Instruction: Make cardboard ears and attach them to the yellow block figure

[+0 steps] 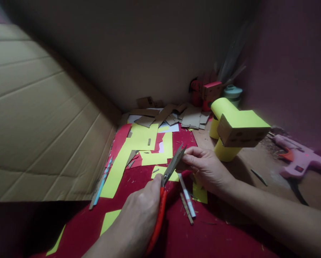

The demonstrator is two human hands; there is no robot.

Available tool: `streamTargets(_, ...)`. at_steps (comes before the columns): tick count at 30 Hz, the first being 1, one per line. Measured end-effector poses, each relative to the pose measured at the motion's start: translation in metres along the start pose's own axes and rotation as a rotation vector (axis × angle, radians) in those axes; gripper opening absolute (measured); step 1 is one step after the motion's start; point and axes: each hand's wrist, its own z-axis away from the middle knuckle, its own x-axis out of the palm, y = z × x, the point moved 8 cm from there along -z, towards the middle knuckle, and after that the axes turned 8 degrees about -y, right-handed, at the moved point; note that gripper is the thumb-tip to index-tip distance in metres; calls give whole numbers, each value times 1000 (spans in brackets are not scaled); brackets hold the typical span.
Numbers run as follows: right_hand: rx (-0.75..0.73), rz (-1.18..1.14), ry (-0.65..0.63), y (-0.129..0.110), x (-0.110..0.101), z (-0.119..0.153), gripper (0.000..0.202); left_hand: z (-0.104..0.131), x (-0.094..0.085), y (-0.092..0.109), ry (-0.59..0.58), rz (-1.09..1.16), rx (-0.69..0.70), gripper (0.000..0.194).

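I am gripping orange-handled scissors (164, 193) in my left hand (141, 215), low in the centre of the frame, blades parted and pointing up right. My right hand (207, 168), just right of centre, is pinching a small brown cardboard piece (182, 165) against the blades. A white pen (187, 195) is lying on the red cloth (203, 233) below my right hand. Yellow paper scraps (142, 138) are lying above centre. A yellow-covered cardboard model (238, 127) is standing at the right, a pink glue gun (297, 159) at the far right.
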Motion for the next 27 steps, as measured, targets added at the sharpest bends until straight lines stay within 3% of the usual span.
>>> streamTargets(9,9,21,-11,-2,1,1,16,1,1,-5,27,-8,-45,41)
streamTargets(27,61,49,-12,2,2,1,15,8,3,-4,7,104,38,33)
